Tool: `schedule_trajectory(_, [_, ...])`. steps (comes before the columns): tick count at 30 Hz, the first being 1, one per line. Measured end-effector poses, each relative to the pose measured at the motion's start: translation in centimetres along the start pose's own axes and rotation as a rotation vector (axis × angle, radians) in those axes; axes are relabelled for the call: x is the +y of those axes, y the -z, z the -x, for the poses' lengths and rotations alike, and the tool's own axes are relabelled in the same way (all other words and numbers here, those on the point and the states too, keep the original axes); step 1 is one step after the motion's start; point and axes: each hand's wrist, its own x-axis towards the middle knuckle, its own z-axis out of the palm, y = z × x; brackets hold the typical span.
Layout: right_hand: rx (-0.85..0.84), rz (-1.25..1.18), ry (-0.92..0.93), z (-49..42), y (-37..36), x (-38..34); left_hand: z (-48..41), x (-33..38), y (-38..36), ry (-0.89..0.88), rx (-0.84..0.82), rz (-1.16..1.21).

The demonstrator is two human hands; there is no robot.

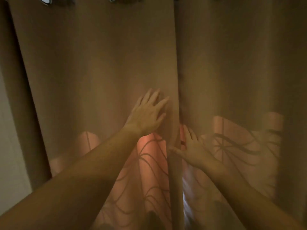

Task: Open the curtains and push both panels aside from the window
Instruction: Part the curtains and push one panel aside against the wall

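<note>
Left panel [93, 67] and right panel [240, 63] drawn shut, meeting at centre seam, left hand [147, 113] flat on left panel, grip released, right hand [192, 146] at seam edge, grip released, fingers spread.

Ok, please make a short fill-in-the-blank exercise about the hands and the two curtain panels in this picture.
1. The left hand lies flat on the ____ curtain panel.
2. The right hand is at the inner edge of the right curtain panel, ____ than the left hand in the picture.
3. The two panels meet near the middle, so the curtains are mostly ____.
4. Light through the lower fabric shows a pattern of curved ____.

Missing words: left; lower; closed; lines
</note>
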Motion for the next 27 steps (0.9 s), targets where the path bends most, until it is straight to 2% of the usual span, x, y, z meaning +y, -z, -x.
schedule_trajectory(9, [-0.025,-0.204,0.025,-1.8,-4.3,3.1,-5.5,2.5,-2.3,-0.221,0.107,-0.211])
schedule_trajectory(14, [-0.071,-0.031,0.039,-3.4,-6.1,4.7,-7.9,3.8,-4.0,-0.24,0.079,-0.339])
schedule_trajectory(20, [-0.056,0.059,0.045,-4.9,-7.7,5.4,-9.5,3.8,-5.8,-0.149,0.041,-0.448])
schedule_trajectory(24, [-0.02,0.098,0.159,-5.9,-8.5,5.7,-9.7,3.1,-6.4,-0.091,0.038,-0.486])
schedule_trajectory(27, [-0.042,0.027,0.226,-6.6,-9.1,5.2,-9.3,2.3,-6.7,-0.057,0.038,-0.513])
